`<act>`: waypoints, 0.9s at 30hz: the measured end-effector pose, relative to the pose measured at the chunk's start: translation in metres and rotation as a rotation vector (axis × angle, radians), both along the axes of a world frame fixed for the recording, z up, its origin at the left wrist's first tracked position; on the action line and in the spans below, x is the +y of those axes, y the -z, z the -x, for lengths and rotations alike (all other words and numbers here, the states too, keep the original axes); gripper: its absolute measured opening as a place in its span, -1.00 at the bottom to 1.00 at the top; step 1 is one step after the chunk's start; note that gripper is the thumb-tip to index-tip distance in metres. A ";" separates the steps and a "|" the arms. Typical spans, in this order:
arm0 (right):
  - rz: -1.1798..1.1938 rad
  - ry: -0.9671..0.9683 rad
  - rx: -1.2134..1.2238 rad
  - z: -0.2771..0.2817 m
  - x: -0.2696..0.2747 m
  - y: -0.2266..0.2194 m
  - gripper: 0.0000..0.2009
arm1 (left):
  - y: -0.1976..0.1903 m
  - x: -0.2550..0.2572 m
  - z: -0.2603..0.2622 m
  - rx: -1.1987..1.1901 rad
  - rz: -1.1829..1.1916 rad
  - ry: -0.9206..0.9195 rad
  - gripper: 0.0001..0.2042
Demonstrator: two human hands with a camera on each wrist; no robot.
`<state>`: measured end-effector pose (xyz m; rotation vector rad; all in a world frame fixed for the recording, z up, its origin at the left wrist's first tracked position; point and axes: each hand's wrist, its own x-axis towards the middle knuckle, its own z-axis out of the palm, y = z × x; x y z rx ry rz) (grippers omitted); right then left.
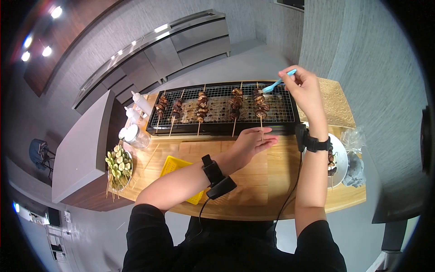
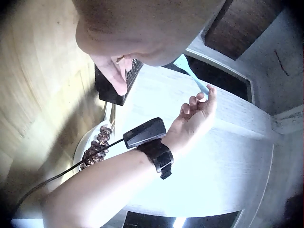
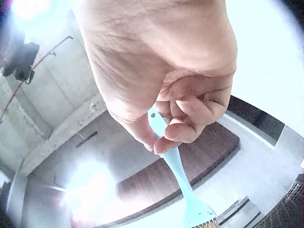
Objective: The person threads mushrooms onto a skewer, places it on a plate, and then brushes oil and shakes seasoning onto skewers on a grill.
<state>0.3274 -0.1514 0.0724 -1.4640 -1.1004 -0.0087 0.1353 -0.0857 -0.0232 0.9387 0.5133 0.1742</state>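
Observation:
On the black grill (image 1: 217, 129), several skewers of browned pieces lie across the wire mesh. My left hand (image 1: 249, 144), palm turned up, holds the bare stick of the rightmost skewer (image 1: 261, 108) between thumb and fingers; in the left wrist view, the left hand (image 2: 137, 38) hides most of that stick. Above the grill's right end, my right hand (image 1: 304, 93) pinches the handle of a light blue brush (image 1: 272, 87), its head at the top of the same skewer. The right wrist view shows the brush (image 3: 179, 171) beneath the right hand's (image 3: 166, 71) curled fingers.
Left of the grill are white squeeze bottles (image 1: 142, 103), a glass jar (image 1: 137, 137) and a bowl of green skewers (image 1: 120, 164). A yellow basket (image 1: 170, 165) sits under my left forearm. At right are a plate with skewers (image 1: 340, 165), a grey cloth (image 1: 355, 172) and cables.

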 end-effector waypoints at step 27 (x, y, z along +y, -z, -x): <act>0.075 0.127 -0.179 0.004 0.023 0.021 -0.77 | 0.004 0.004 0.000 0.022 0.019 0.002 -0.69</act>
